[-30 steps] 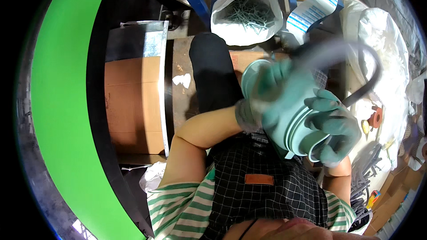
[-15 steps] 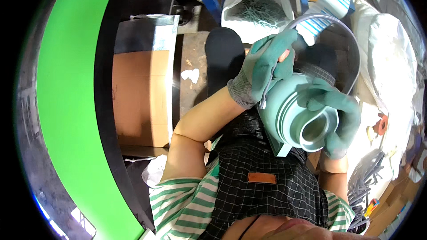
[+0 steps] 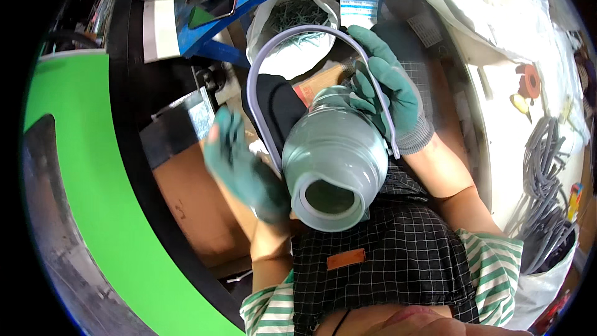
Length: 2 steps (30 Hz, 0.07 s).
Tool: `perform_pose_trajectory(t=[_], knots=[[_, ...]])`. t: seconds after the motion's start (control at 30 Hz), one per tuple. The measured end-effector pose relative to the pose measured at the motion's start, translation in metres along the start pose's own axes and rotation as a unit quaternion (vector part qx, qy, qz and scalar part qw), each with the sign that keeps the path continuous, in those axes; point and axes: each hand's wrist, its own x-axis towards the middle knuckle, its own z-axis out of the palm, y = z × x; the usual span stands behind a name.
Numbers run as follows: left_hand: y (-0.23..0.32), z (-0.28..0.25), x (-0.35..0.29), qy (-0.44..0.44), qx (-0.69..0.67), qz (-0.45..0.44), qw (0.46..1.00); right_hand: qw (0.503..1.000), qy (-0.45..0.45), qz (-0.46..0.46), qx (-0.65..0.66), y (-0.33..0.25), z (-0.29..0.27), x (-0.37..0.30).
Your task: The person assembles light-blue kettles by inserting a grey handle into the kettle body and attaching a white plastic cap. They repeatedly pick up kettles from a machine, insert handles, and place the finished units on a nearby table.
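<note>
A pale green, glossy thermos jug casing [image 3: 336,143] rests tilted in front of my apron, its round spouted mouth facing me. A lavender-grey arched handle [image 3: 258,96] spans it, its right end lying beside the casing wall. My gloved right hand [image 3: 392,90] is closed around the right side of this handle, fingers curled near the casing's far end. On the other side, my gloved left hand [image 3: 245,168] is beside the casing, blurred, fingers stretched out and holding nothing. Whether its heel touches the casing I cannot tell.
A white bag [image 3: 267,37] of thin green strips stands beyond my knees, below a blue bench [image 3: 205,40] with a phone [image 3: 214,9]. Cardboard [image 3: 199,205] and a bright green panel [image 3: 93,168] lie left. Right are a reddish roll [image 3: 528,81] and coiled grey tubing [image 3: 538,180].
The view has swung right. My left hand has let go of the handle area and moved to the left. My right hand has gone from the casing's mouth to the handle, and the casing has turned.
</note>
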Motion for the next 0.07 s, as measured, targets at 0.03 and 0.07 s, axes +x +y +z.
perform_pose_trajectory(t=[0.03,0.07], knots=[[0.0042,-0.0076,-0.0107,0.027,-0.007,-0.005,1.0,1.0,0.01,0.01,0.018,0.0013,-0.0025,-0.0003],[0.0038,-0.0071,-0.0091,0.018,-0.007,-0.003,1.0,0.999,0.019,0.02,0.036,0.0023,-0.006,0.0003]])
